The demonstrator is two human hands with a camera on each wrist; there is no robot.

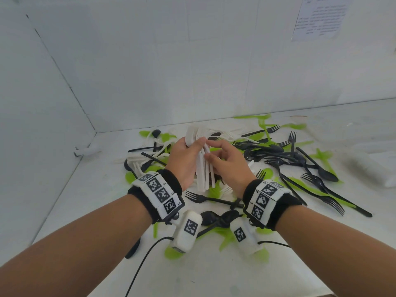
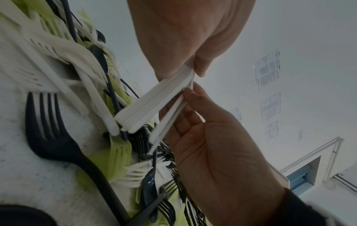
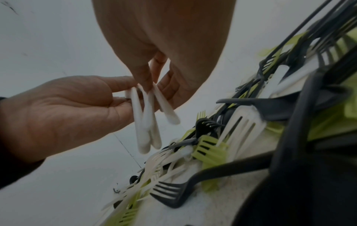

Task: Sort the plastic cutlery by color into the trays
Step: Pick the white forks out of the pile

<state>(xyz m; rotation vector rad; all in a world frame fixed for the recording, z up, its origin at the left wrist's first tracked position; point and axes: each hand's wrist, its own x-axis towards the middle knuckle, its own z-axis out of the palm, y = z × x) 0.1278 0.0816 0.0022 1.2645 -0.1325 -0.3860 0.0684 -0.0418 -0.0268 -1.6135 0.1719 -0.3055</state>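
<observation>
Nearest me, a black fork [image 1: 205, 198] lies flat on the table [image 1: 85, 202] just in front of the wrists, among green pieces [image 1: 216, 192] and black spoons.

Above it, both hands meet over the heap. The left hand [image 1: 184, 166] has its fingers and thumb curled round a white bundle [image 1: 204, 168] of forks stacked face to face. The right hand [image 1: 227, 163] pinches the handles of the loose outer white pieces with thumb and fingertips, pressing them against the stack. In the left wrist view the handles [image 2: 154, 105] sit edge to edge, neat on one side, with a couple splayed off on the right hand's side.

To do this well, I would say the right hand should nudge the stray handles flush and let the left hand tighten before anything is carried; a loose grip looks likely to shed the outer forks into the mixed heap.

The bundle's long axis runs nearly away from the person, tilted up: handle ends point down and back toward the wrists, heads [image 1: 194, 136] point up and away toward the wall [image 1: 192, 61].

Beyond the hands the heap [image 1: 278, 153] of black, white and green cutlery spreads to the right and back. I see no tray clearly.
</observation>
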